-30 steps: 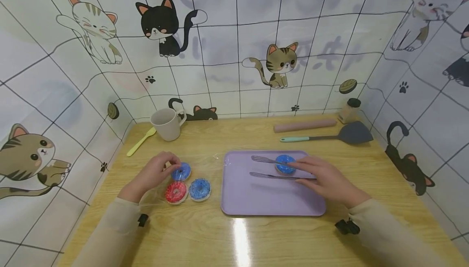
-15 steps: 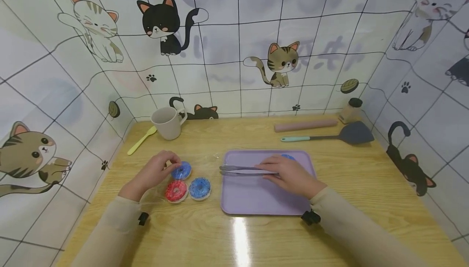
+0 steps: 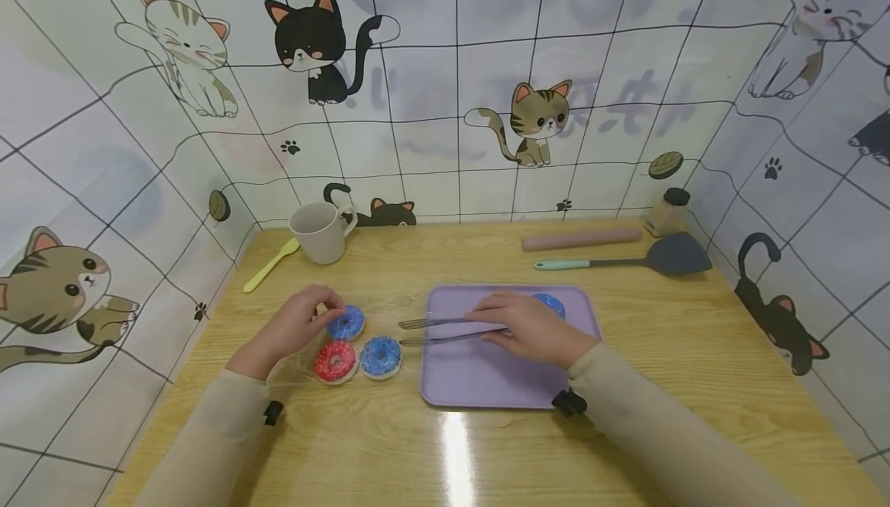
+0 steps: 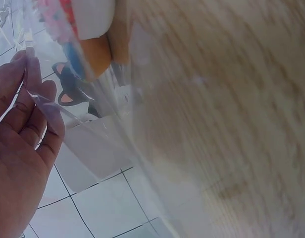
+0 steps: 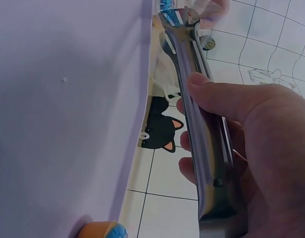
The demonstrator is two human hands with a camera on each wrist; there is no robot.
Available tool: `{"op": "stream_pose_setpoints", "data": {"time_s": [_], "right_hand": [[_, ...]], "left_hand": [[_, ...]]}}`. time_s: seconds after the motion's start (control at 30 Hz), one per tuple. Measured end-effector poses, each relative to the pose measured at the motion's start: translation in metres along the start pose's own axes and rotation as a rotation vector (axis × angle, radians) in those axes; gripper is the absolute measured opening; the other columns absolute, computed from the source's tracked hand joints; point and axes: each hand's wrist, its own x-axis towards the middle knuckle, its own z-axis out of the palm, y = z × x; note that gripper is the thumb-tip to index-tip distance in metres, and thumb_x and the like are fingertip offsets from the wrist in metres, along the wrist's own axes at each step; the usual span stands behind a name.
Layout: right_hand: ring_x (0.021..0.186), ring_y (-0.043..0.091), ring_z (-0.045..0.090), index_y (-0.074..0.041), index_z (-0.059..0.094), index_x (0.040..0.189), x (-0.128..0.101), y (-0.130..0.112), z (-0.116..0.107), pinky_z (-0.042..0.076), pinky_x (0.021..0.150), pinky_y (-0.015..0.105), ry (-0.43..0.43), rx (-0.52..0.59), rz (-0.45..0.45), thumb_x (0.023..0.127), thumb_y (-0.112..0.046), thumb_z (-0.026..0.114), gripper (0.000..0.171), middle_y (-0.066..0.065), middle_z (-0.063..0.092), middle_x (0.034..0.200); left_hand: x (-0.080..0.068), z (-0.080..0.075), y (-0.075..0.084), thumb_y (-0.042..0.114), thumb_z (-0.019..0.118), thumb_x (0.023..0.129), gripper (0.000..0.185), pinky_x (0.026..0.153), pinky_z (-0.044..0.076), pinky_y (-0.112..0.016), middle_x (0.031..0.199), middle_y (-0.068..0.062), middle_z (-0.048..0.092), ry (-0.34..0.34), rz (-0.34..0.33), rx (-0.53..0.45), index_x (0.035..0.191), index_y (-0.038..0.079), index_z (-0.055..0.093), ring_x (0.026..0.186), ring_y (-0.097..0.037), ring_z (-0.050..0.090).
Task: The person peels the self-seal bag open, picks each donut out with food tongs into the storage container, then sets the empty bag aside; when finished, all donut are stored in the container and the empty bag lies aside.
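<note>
My left hand (image 3: 293, 326) pinches clear plastic film (image 4: 93, 153), apparently to steady it, as my right hand (image 3: 526, 328) grips parted silver metal tongs (image 5: 206, 153).

Four doughnuts (image 3: 381, 357), two hands (image 3: 292, 325), one each: tongs (image 5: 208, 148), tray (image 3: 501, 383), mug (image 3: 318, 235), spoon (image 3: 270, 267), spatula (image 3: 677, 254), rolling pin (image 3: 582, 239), jar (image 3: 666, 217)

**Lanes and Obstructions, Tabletop**

In front of lilac tray (image 3: 473, 383): broad open strip of wooden table (image 3: 389, 453), bounded by left sleeve (image 3: 208, 430) and right sleeve (image 3: 653, 414). At back: wide opening between mug (image 3: 318, 235) and rolling pin (image 3: 582, 239); far right corner taken up by spatula (image 3: 676, 254) and jar (image 3: 665, 218). Left of tray: narrow gap before speckled blue donut (image 3: 381, 369), crossed by tongs (image 5: 209, 158) in right hand (image 3: 524, 325). At red donut (image 3: 336, 375): left hand (image 3: 292, 331) and clear film (image 4: 137, 144) in the way.
</note>
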Motion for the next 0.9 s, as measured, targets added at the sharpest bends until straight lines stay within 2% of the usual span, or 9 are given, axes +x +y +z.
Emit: {"op": "stream_pose_setpoints", "data": {"time_s": [0.2,0.47,0.7,0.9], "right_hand": [[0.124,0.017,0.063,-0.019,0.069,0.136,0.005,-0.001,-0.001,0.053,0.104,0.039,-0.028,0.013,-0.016,0.096,-0.024,0.076,0.041,-0.001,0.069,0.131],[0.123,0.020,0.064,-0.017,0.069,0.136,0.013,-0.002,-0.003,0.053,0.103,0.042,-0.047,0.013,-0.033,0.093,-0.025,0.079,0.045,0.001,0.069,0.131],[0.127,0.021,0.062,-0.020,0.067,0.139,0.014,-0.004,-0.003,0.051,0.107,0.042,-0.086,0.042,0.002,0.092,-0.028,0.080,0.050,0.002,0.067,0.135],[0.129,0.022,0.060,-0.019,0.064,0.141,0.018,-0.004,0.005,0.050,0.108,0.044,-0.113,0.064,0.012,0.092,-0.027,0.080,0.052,0.003,0.066,0.138]], "left_hand": [[0.000,-0.001,-0.002,0.022,0.068,0.101,0.003,0.083,0.049,-0.037,0.102,0.003,0.068,-0.001,0.003,0.002,0.103,0.021,0.071,0.096,-0.016,0.058],[-0.001,-0.004,0.003,0.020,0.069,0.101,0.003,0.083,0.048,-0.038,0.100,0.003,0.068,0.000,0.001,0.003,0.102,0.019,0.071,0.096,-0.017,0.058],[-0.001,-0.004,0.005,0.020,0.068,0.101,0.004,0.084,0.048,-0.038,0.101,0.004,0.068,-0.009,-0.003,-0.009,0.103,0.019,0.072,0.097,-0.015,0.057],[-0.002,-0.002,0.006,0.018,0.068,0.101,0.004,0.084,0.049,-0.037,0.100,0.003,0.068,-0.007,-0.014,0.002,0.101,0.020,0.072,0.096,-0.016,0.057]]}}
